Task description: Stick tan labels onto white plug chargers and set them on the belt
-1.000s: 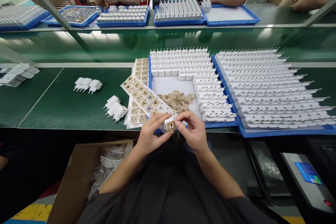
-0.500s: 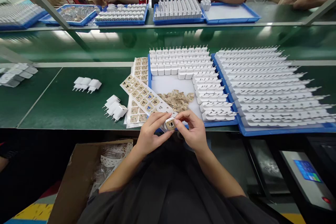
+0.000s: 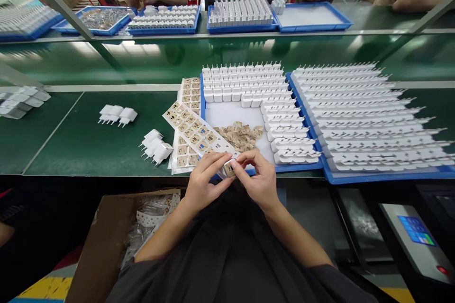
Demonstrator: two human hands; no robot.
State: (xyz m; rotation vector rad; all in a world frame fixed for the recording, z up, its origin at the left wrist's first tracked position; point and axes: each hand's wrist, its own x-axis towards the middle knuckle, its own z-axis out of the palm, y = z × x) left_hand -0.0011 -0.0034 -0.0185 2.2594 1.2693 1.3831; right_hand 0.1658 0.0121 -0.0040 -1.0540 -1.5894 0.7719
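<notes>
My left hand [image 3: 204,182] grips the small white charger [image 3: 229,167] as it did a second ago, fingers curled around its left side, just above the near edge of the green tabletop [image 3: 88,147]. My right hand [image 3: 259,177] has shifted: its fingertips now press closer over the charger's face, covering more of the tan sticker than before, so both hands are closed on it. Left of them, loose white plugs [image 3: 156,146] and the sticker sheets [image 3: 192,132] lie unchanged. The cardboard box [image 3: 103,241] below the tabletop holds used backing strips. Behind my hands, the blue tray [image 3: 302,166] carries rows of white chargers around a heap of tan peeled stickers [image 3: 240,135]. Further right, a second blue tray [image 3: 391,179] is packed full with rows of chargers.
</notes>
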